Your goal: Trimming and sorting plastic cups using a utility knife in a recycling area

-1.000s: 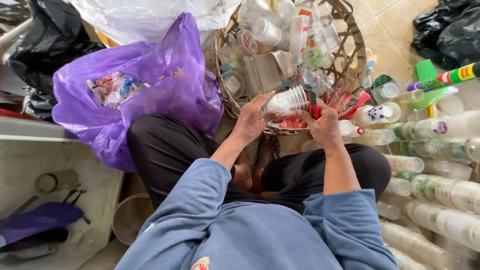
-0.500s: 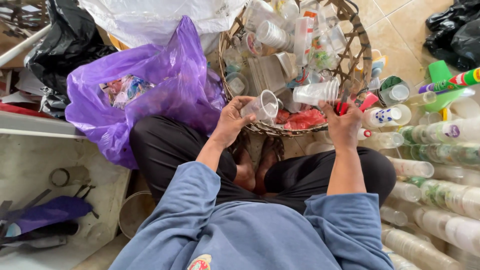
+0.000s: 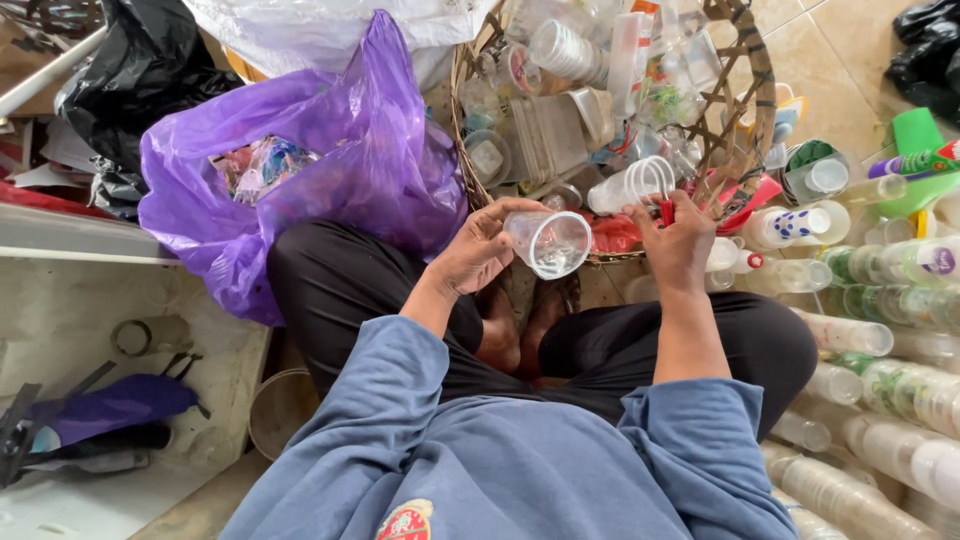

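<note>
I sit cross-legged in front of a woven basket (image 3: 757, 95) full of clear plastic cups and containers. My left hand (image 3: 477, 247) grips a single clear plastic cup (image 3: 549, 243), its mouth turned toward me, just above the basket's near rim. My right hand (image 3: 677, 238) holds a short stack of clear cups (image 3: 632, 185) lying sideways over the basket, together with a small red piece (image 3: 666, 211) between the fingers. The two hands are a cup's width apart.
A purple plastic bag (image 3: 330, 160) with scraps inside stands at my left knee, with a black bag (image 3: 140, 70) behind it. Long rows of stacked cups (image 3: 880, 400) lie on the floor to my right. A green object (image 3: 915, 135) sits at far right.
My left hand has pulled one cup off the stack and drawn it down toward me. My right hand has kept the remaining stack over the basket.
</note>
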